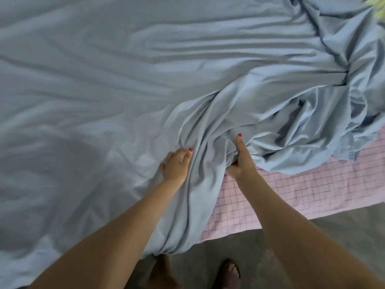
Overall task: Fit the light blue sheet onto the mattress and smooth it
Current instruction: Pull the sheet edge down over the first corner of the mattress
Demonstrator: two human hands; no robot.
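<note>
The sheet (145, 69) covers most of the frame, bunched at right, leaving the pink checked mattress (312, 184) bare at lower right. Left hand (176, 164) and right hand (242, 161) pinch a central fold.

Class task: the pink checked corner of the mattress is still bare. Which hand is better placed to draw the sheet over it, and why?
The right hand. It grips the bunched light blue sheet right at the bare pink checked mattress cover, while the left hand rests farther over on covered bed.

Light blue sheet (145, 69); pink grid-checked mattress (302, 190); grey floor (239, 243).
</note>
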